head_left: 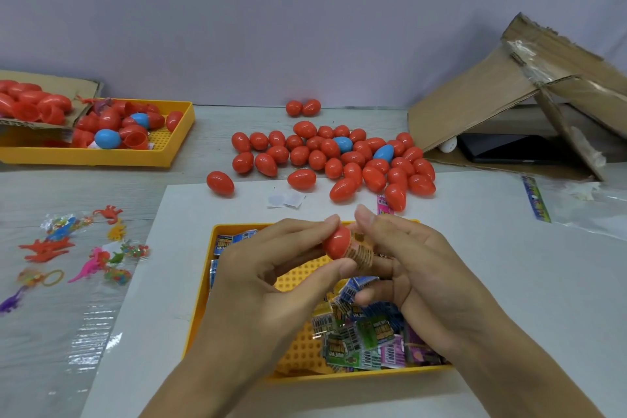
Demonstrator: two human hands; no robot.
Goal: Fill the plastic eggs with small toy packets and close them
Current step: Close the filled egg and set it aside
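A: Which step is in hand?

B: The filling, it is judged. A red egg half [336, 242] is pinched between thumb and fingertips of the left hand [271, 268], above the yellow tray [203, 285]. A rolled toy packet [362, 253] is gripped in the curled fingers of the right hand [417, 268] and is held at the half's open mouth.

A: How far in is it?

B: That cannot be told; most of the roll is seen outside the shell.

A: What is called for next?

B: The packet must be pushed fully inside, then a matching half fetched and pressed on. More packets [366, 332] lie in the tray; closed eggs [339, 159] are heaped beyond it.
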